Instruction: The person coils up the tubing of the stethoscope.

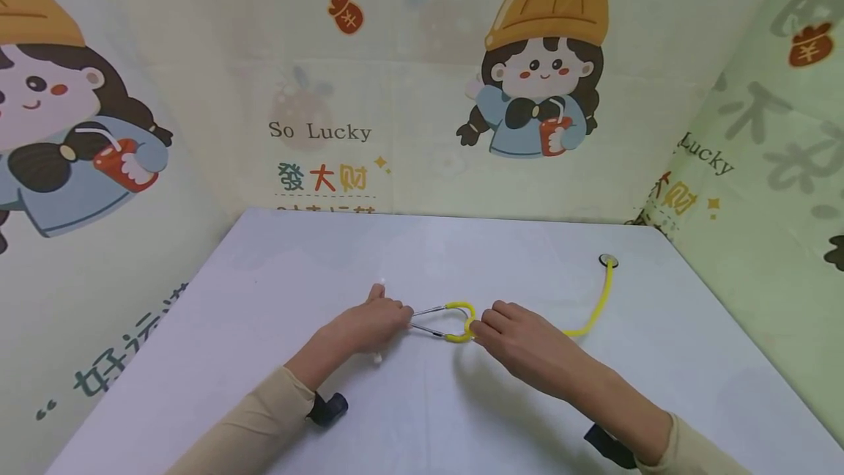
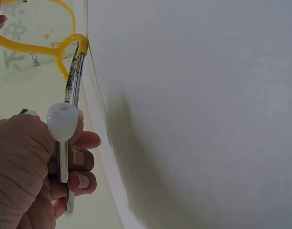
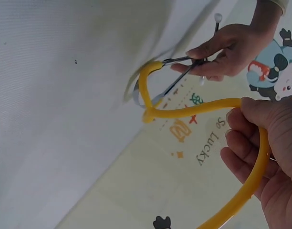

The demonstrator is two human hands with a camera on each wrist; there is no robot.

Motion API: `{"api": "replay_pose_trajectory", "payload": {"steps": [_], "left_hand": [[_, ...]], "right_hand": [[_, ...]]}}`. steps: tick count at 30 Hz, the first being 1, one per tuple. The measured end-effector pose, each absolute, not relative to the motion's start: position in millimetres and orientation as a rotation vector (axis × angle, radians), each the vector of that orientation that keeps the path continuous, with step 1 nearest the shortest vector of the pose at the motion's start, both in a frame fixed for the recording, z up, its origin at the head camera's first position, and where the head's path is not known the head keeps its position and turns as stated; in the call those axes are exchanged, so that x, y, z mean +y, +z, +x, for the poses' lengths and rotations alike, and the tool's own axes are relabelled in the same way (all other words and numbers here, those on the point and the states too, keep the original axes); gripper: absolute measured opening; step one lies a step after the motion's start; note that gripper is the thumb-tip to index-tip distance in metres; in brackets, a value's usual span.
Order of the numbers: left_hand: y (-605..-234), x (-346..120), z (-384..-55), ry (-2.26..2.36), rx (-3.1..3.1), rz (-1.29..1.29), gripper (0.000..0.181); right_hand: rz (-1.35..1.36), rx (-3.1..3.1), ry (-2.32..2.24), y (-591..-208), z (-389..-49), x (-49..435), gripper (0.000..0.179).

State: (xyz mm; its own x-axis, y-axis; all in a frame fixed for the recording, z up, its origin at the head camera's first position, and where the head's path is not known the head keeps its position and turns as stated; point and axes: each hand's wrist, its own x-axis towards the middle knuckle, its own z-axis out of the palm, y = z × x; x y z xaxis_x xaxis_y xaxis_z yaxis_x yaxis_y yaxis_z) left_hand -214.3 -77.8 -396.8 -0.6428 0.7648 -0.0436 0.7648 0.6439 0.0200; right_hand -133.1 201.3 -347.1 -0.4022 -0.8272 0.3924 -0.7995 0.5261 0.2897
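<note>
A stethoscope with yellow tubing (image 3: 193,110) stretches between the two hands above the white table. My left hand (image 1: 376,322) grips its metal ear tubes (image 2: 75,81), fingers curled around them; a white eartip (image 2: 62,121) sticks out past the hand. With thumb and fingers my right hand (image 3: 275,143) pinches the tubing a short way behind the Y-shaped fork (image 3: 149,114). From that hand the tube runs on to the right, where the round chest piece (image 1: 609,261) lies on the table toward the far right.
The white tabletop (image 1: 297,255) is bounded at the back and sides by cream printed cloth (image 1: 422,94) with cartoon figures and lettering. Dark wrist cameras (image 1: 328,409) sit under both forearms, near the beige sleeves (image 1: 247,420).
</note>
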Motion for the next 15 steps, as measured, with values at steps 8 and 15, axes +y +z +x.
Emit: {"api": "replay_pose_trajectory", "payload": {"steps": [8,15], "left_hand": [[-397,-69,-210,-0.002,2.768,1.372,0.009],[-394,-60,-202,0.029,2.734,1.429,0.010]], "right_hand": [[1.381,-2.224,-0.088,-343,-137,196,0.034],[1.432,-2.198,-0.060,-341,-141,190,0.032]]}}
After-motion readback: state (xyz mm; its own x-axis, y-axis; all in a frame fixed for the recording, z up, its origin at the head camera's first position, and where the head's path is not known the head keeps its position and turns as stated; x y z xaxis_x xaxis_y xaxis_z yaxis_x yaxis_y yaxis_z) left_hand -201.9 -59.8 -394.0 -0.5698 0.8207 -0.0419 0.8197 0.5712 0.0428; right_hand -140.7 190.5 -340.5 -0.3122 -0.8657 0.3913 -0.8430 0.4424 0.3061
